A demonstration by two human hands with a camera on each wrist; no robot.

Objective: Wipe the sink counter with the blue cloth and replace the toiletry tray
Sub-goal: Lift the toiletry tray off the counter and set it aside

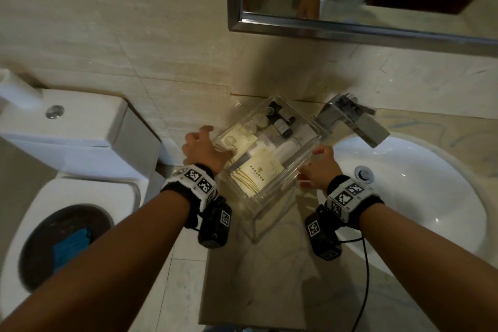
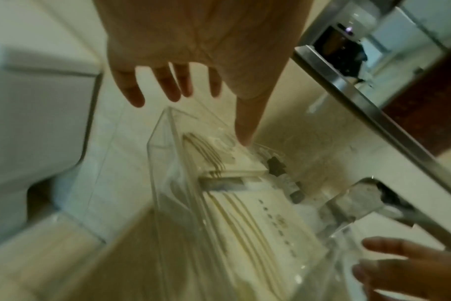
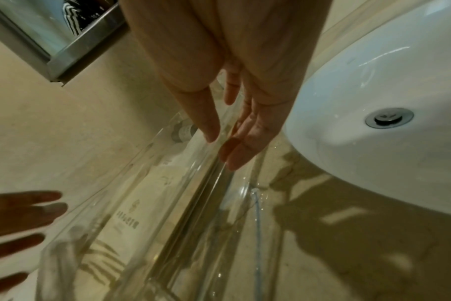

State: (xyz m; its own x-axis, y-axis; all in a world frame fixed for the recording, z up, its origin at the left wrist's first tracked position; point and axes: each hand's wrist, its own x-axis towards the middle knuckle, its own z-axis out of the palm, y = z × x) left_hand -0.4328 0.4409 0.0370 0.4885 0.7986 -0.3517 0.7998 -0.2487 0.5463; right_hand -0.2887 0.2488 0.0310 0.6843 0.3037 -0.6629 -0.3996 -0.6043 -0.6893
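Bathroom table (image 1: pixel 269 277): toiletry tray (image 1: pixel 269 205) sat just left of sink (image 1: pixel 444 224). Left hand (image 1: pixel 202 148), right hand (image 1: pixel 320 170) each pinched side wall, thumbs inside. Reckon it needed level, slow set-down, clear of faucet (image 1: pixel 350 121).

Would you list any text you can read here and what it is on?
Nothing reads clearly.
Cream sachets in the tray: printed characters under a logo, too blurred.
Small dark bottle: label too small.
Wristbands: black-and-white square codes, no words.
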